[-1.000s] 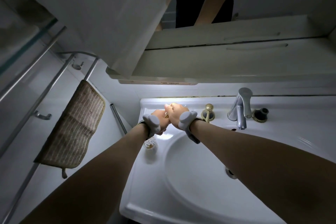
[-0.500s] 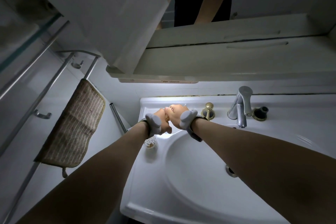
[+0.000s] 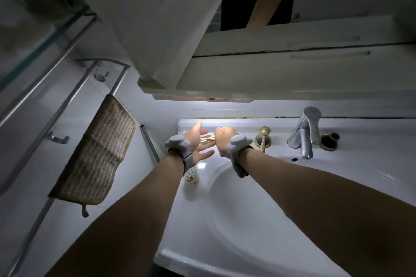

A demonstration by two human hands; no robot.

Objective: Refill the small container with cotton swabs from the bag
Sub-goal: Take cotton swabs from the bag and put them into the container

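My right hand (image 3: 221,141) grips a bundle of cotton swabs (image 3: 207,140) with wooden sticks, held over the back left of the sink. My left hand (image 3: 198,144) is spread flat, fingers straight, with its palm against the free ends of the swabs. A small round container (image 3: 191,176) with several swabs standing in it sits on the sink's left rim, just below my left wrist. The bag is not in view.
A white basin (image 3: 236,209) fills the lower middle. A brass knob (image 3: 263,137), a chrome faucet (image 3: 306,135) and a dark fitting (image 3: 329,140) stand along the back ledge. A brown towel (image 3: 96,153) hangs on a rail at left. A cabinet (image 3: 270,69) overhangs above.
My left hand has let go of the bundle and opened flat beside it. The right hand keeps hold of the swabs.
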